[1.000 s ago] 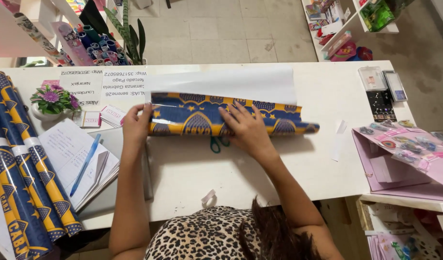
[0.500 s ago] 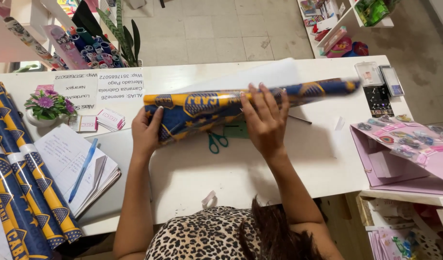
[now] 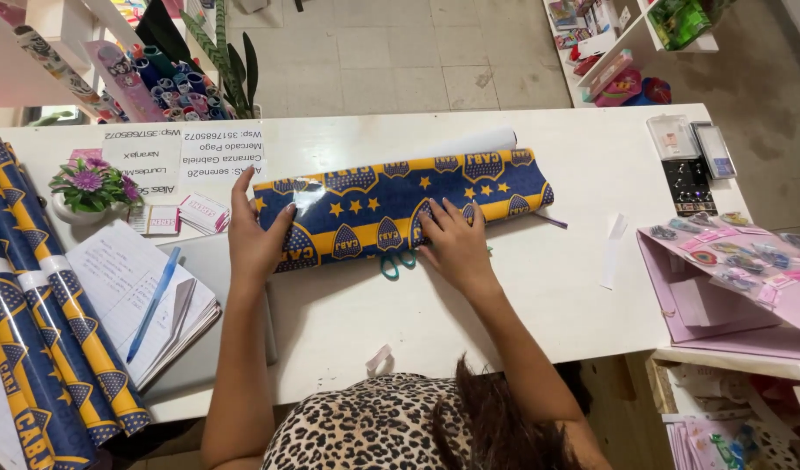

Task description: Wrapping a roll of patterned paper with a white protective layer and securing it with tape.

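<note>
A parcel wrapped in blue and yellow paper with stars and crests [image 3: 400, 204] lies across the middle of the white table [image 3: 539, 296]. My left hand [image 3: 256, 235] presses against its left end, fingers spread over the paper. My right hand [image 3: 452, 239] lies flat on the front of the parcel, fingers apart, holding the paper down. Teal scissor handles [image 3: 398, 261] stick out from under the parcel between my hands. White paper [image 3: 469, 144] shows behind the parcel.
Rolls of the same blue and yellow paper [image 3: 34, 331] lie at the left. A notebook with a blue pen [image 3: 152, 300], a small flower pot [image 3: 91, 187] and printed sheets [image 3: 187, 157] sit nearby. A pink folder with stickers [image 3: 730, 278] and a calculator [image 3: 687, 178] are at the right.
The wrapped parcel has been turned and laid flat again, nearer the middle. My left hand has moved to its left end and my right hand now presses its front.
</note>
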